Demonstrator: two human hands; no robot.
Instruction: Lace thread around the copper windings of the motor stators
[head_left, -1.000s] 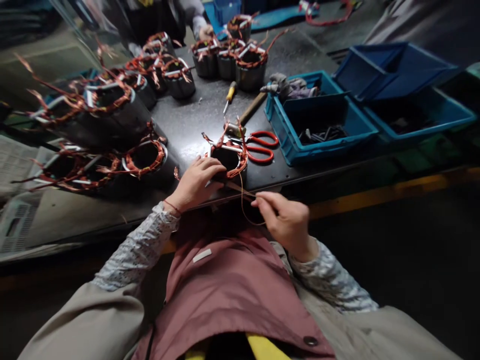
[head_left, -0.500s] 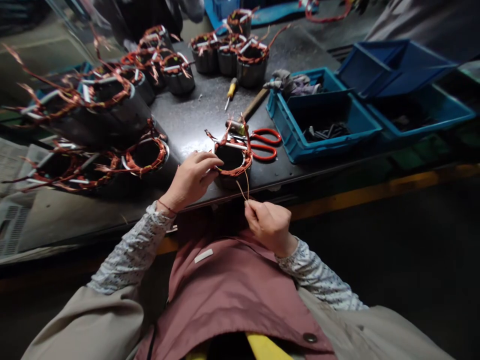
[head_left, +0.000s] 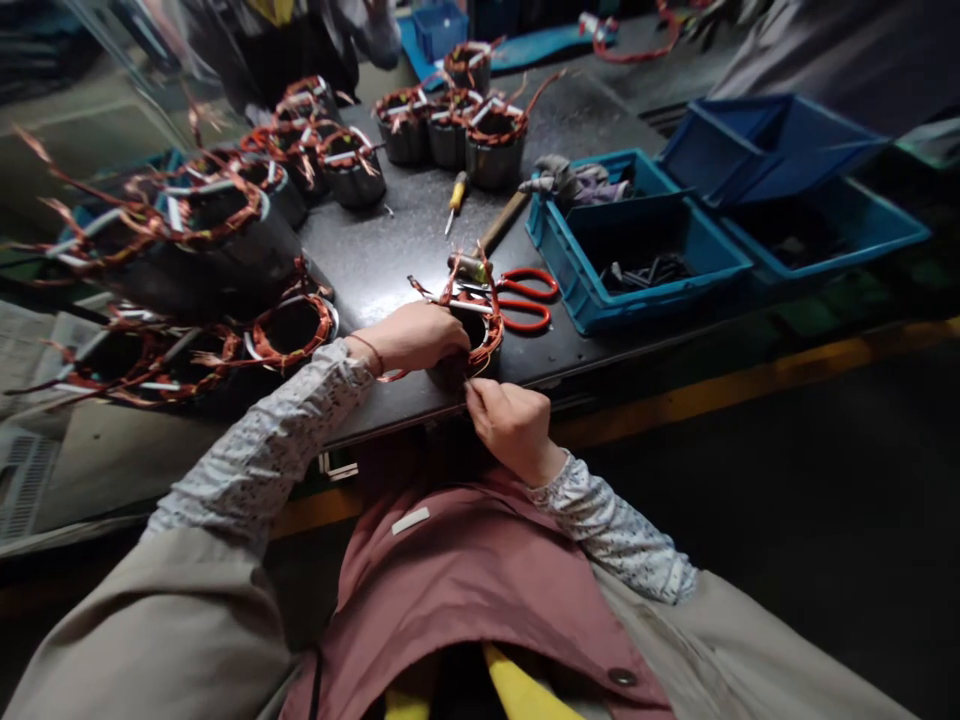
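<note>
A motor stator [head_left: 496, 338] with copper windings and white strips stands at the near edge of the workbench. My left hand [head_left: 420, 338] reaches over its near left rim, fingers together and curled down; the fingertips are hidden, and what they pinch I cannot make out. Just in front of the stator, my right hand [head_left: 514, 420] is closed, thumb and forefinger pinching a thin pale cord [head_left: 480, 371] that runs to the winding. Red-handled scissors [head_left: 534, 300] lie right behind the stator, beside a hammer [head_left: 501, 226].
Several other stators [head_left: 292, 325] crowd the left, with more at the back [head_left: 495, 150]. A yellow-handled screwdriver [head_left: 456, 195] lies mid-bench. Blue bins [head_left: 577, 285] holding metal parts and gloves [head_left: 574, 182] stand right. Another person [head_left: 277, 55] is across the bench.
My left hand has moved right, across the stator's near rim, and its fingers have curled down. My right hand has risen closer to the stator, and less cord shows between them.
</note>
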